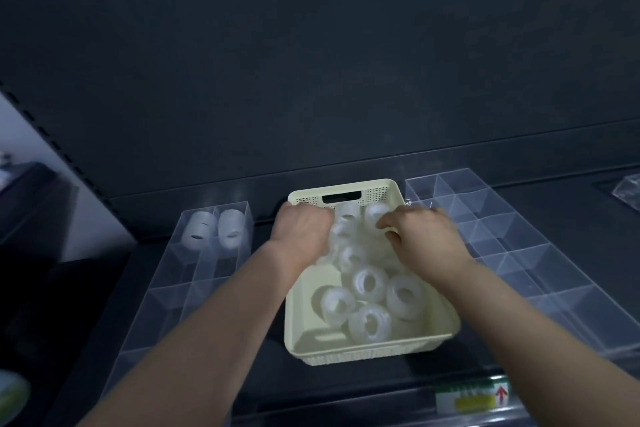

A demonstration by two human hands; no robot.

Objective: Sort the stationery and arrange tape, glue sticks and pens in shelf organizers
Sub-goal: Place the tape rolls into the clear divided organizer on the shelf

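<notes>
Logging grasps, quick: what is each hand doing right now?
Left hand: curled among the tape rolls at the far end of the cream basket; grasp cannot be told.
Right hand: the same; blurred, cannot be told.

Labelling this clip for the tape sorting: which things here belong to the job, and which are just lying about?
Job:
- cream basket
- tape rolls
- left organizer, two rolls in it
- right organizer
- left hand, right hand

Lying about:
- shelf label
- clear wrapper

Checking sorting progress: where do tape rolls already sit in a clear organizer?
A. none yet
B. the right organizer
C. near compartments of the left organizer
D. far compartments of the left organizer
D: two stacks of tape rolls fill the far compartments of the left organizer; the right organizer shows none.
</notes>
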